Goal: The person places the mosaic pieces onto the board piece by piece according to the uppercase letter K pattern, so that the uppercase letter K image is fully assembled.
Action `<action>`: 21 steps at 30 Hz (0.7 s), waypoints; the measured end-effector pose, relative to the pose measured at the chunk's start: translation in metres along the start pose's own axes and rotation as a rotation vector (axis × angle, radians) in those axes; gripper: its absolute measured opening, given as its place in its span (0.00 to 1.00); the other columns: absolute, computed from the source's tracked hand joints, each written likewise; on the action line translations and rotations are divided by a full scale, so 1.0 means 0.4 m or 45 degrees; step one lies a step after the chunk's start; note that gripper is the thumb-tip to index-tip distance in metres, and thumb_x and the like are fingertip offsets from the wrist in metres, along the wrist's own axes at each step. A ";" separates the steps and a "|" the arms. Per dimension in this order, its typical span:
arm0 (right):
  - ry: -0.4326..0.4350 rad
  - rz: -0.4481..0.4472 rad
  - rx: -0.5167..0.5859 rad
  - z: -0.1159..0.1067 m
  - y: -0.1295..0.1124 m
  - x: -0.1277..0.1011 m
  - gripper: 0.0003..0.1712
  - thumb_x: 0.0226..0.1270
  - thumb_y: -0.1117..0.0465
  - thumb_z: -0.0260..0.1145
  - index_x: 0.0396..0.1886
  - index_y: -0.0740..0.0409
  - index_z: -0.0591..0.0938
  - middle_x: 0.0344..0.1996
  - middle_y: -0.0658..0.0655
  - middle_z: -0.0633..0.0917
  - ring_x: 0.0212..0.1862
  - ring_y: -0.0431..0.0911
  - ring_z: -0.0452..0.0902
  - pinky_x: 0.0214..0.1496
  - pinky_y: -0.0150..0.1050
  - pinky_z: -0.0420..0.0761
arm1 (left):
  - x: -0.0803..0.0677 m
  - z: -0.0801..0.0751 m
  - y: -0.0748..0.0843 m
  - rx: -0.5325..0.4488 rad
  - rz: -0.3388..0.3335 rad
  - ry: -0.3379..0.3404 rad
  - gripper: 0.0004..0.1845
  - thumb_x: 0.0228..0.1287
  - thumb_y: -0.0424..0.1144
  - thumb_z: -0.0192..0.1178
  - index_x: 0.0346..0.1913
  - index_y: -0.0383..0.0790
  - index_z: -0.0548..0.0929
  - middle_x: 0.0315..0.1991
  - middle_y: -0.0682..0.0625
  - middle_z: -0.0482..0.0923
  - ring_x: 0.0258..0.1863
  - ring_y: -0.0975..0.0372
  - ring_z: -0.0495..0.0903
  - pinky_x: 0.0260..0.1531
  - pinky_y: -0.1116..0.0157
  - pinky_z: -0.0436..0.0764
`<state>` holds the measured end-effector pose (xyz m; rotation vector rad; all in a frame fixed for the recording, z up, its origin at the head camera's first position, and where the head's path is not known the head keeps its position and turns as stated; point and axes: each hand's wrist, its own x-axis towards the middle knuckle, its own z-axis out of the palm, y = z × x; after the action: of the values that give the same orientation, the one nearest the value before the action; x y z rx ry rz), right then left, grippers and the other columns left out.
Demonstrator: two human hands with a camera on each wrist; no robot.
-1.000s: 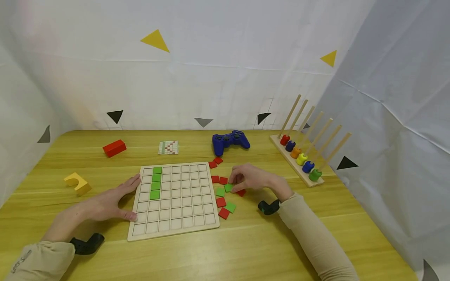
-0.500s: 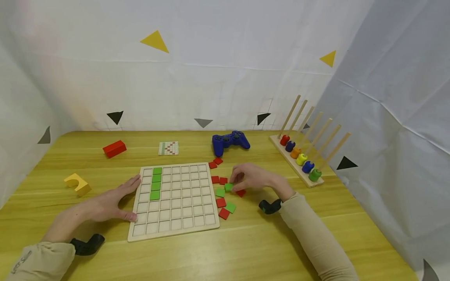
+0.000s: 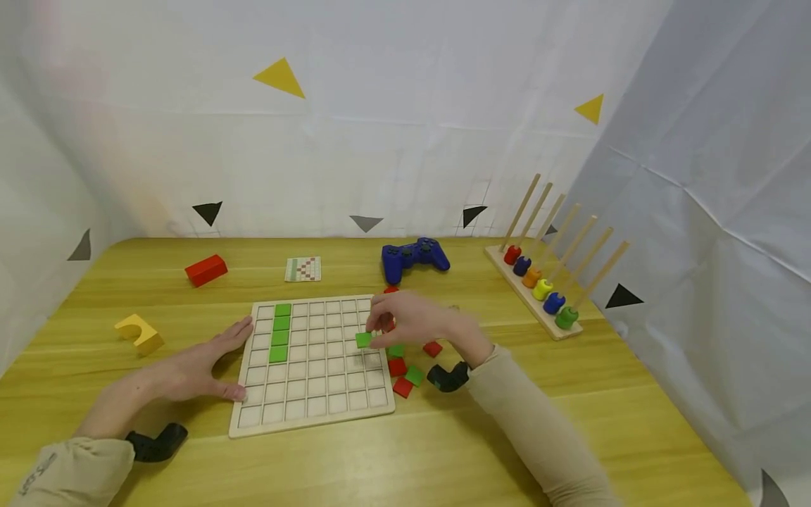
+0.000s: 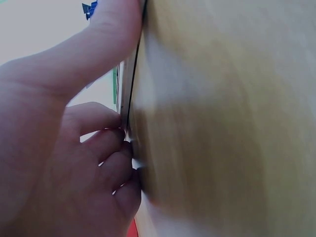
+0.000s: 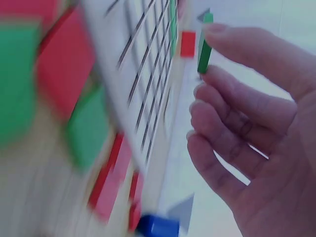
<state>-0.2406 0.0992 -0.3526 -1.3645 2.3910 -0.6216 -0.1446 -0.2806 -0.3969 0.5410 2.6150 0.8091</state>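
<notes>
You get a bright head view, soft shadows on the tabletop [image 3: 437, 451]; your left-wrist view blurs it, your right-wrist one the nearest tiles [image 5: 66, 66].

Seven green tiles [image 3: 279, 336], one board [image 3: 317, 386], one gamepad [image 3: 394, 264].

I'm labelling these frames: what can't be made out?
Head view: flat square red and green tiles, some partly hidden by the right hand.
Head view: white printed card, exact pattern too small.
Left wrist view: pale wooden grid board, partly hidden by the left hand.
Right wrist view: nearest tiles blurred.
</notes>
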 end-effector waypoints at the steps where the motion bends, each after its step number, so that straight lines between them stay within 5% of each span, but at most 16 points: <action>1: -0.010 -0.010 -0.001 0.006 -0.012 0.013 0.10 0.66 0.52 0.72 0.41 0.52 0.86 0.38 0.50 0.81 0.37 0.38 0.75 0.43 0.30 0.78 | 0.000 0.000 0.000 0.002 0.002 0.003 0.62 0.53 0.62 0.70 0.80 0.36 0.46 0.80 0.33 0.36 0.74 0.29 0.42 0.67 0.29 0.48; 15: -0.060 -0.120 -0.164 0.061 -0.166 0.178 0.13 0.66 0.51 0.71 0.44 0.54 0.86 0.39 0.47 0.81 0.40 0.37 0.77 0.44 0.22 0.73 | -0.002 0.000 -0.007 0.007 0.008 0.011 0.61 0.53 0.62 0.70 0.80 0.36 0.47 0.80 0.33 0.37 0.74 0.29 0.42 0.67 0.29 0.48; 21: -0.089 -0.107 -0.191 0.087 -0.184 0.209 0.14 0.66 0.49 0.71 0.44 0.52 0.87 0.39 0.45 0.82 0.41 0.34 0.77 0.44 0.19 0.72 | -0.002 -0.002 -0.003 0.005 0.012 0.012 0.61 0.53 0.61 0.70 0.80 0.36 0.47 0.80 0.33 0.37 0.74 0.29 0.43 0.67 0.29 0.49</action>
<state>-0.2117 -0.0139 -0.3491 -1.5287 2.3756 -0.4149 -0.1444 -0.2822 -0.3970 0.5524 2.6247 0.8118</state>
